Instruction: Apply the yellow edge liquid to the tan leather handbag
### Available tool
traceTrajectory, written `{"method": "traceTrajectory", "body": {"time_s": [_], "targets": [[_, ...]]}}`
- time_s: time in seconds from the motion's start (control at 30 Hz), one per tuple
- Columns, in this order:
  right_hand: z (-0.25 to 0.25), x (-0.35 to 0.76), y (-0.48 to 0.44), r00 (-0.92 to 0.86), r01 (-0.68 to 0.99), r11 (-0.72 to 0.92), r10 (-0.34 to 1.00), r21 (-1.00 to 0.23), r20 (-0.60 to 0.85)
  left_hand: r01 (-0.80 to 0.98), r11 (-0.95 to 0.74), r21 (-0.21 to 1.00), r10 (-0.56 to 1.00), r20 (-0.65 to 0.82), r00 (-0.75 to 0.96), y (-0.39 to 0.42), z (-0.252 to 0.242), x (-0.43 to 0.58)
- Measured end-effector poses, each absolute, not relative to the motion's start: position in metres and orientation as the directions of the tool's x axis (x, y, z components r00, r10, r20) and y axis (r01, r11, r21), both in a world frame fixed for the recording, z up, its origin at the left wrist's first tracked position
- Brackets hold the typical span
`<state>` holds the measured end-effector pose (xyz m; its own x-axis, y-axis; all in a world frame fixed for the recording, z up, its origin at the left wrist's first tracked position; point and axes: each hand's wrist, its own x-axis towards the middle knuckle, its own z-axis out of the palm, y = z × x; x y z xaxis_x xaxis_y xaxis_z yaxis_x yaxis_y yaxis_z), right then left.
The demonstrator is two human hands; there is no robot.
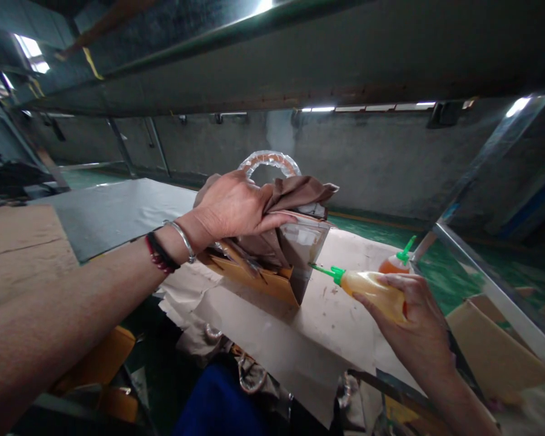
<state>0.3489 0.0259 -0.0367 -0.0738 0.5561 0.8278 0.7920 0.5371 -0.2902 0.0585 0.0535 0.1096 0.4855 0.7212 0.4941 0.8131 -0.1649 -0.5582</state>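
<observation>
A handbag (249, 284) with tan outer panels and brown cloth lining stands on the paper-covered table. Its rounded handle (272, 158) is wrapped in clear plastic and rises behind my left hand (240, 206). That hand grips the bag's top, thumb along the upper edge of the side panel and fingers over the bunched lining (302, 192). In my right hand (409, 309) is a squeeze bottle (372, 290) of yellowish liquid with a green nozzle. The bottle lies nearly level, its tip at the bag's side edge; I cannot tell if it touches.
A second squeeze bottle (395, 263) with a green nozzle stands behind my right hand. Metal frame bars (490, 284) and a cardboard box (495, 339) are at the right. A wide beam or shelf (300, 66) hangs overhead. Wrapped handles (252, 375) show below the table's near edge.
</observation>
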Motion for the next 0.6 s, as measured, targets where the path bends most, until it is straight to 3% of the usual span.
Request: {"method": "traceTrajectory", "body": {"time_s": [0.17,0.4,0.6], "targets": [[-0.047,0.347,0.04,-0.158,0.801,0.539,0.61,-0.261,0.776,0.798,-0.182,-0.574,0.717,0.478,0.508,0.064,0.11,0.058],[-0.041,0.352,0.049,-0.182,0.787,0.583,0.53,-0.2,0.828,0.798,-0.202,-0.568,0.689,0.496,0.528,0.073,0.107,0.051],[-0.058,0.351,0.056,-0.161,0.789,0.555,0.602,-0.265,0.782,0.792,-0.224,-0.567,0.687,0.485,0.541,0.071,0.105,0.05]]}}
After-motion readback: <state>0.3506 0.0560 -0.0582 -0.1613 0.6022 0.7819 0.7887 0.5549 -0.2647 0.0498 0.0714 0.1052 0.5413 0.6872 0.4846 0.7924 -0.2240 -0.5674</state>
